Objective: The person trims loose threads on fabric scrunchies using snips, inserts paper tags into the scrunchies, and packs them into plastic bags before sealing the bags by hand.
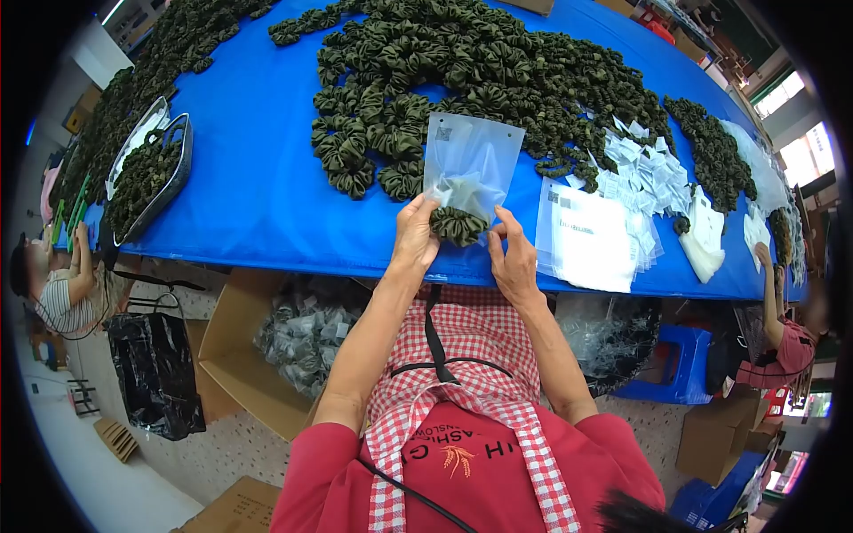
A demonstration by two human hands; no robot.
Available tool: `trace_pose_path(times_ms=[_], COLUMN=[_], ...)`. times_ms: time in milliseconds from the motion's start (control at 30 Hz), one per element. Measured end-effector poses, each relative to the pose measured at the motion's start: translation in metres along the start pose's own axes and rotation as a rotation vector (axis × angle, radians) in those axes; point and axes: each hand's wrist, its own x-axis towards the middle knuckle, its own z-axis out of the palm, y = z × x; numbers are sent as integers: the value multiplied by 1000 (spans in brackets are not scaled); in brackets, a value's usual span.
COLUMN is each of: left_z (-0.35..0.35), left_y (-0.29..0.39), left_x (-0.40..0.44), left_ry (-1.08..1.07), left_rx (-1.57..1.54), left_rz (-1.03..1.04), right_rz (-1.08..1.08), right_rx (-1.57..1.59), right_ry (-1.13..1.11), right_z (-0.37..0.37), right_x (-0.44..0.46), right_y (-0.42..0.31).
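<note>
A dark green scrunchie sits at the near end of a clear plastic bag, just above the table's front edge. My left hand pinches the bag and scrunchie at their left side. On the other side is my right hand, its fingers apart and close to the bag's right edge; whether they touch it is hard to see. To the right lies a stack of flat clear bags. Beyond the held bag spreads a large pile of dark green scrunchies.
Small white packets lie heaped on the blue table. A basket of scrunchies stands left. Below are a cardboard box with bagged scrunchies and a blue stool. Other people work at both ends.
</note>
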Motion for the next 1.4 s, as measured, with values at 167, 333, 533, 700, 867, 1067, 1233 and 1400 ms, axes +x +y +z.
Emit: trace_pose_path(times_ms=[167, 333, 533, 700, 867, 1067, 1233, 1400], left_z=[7, 8, 4, 28, 28, 47, 41, 39], left_y=[-17, -39, -7, 38, 16, 15, 5, -4], left_x=[10, 24, 23, -8, 8, 6, 5, 18], left_ry=[58, 234, 35, -216, 3, 61, 69, 116], left_rx=[-106, 275, 1457, 1432, 1760, 1897, 1919, 1970], left_rz=[202, 432, 533, 317, 623, 561, 577, 585], right_rz=[-66, -148, -178, -1, -97, -7, 94, 153], right_rx=[30, -77, -77, -21, 21, 43, 39, -135], right_ry=[51, -89, -139, -114, -142, -144, -143, -225], right_z=[12, 21, 15, 3, -1, -13, -18, -29], right_x=[7, 8, 10, 11, 13, -4, -11, -9], right_y=[-8, -2, -2, 2, -1, 2, 5, 10])
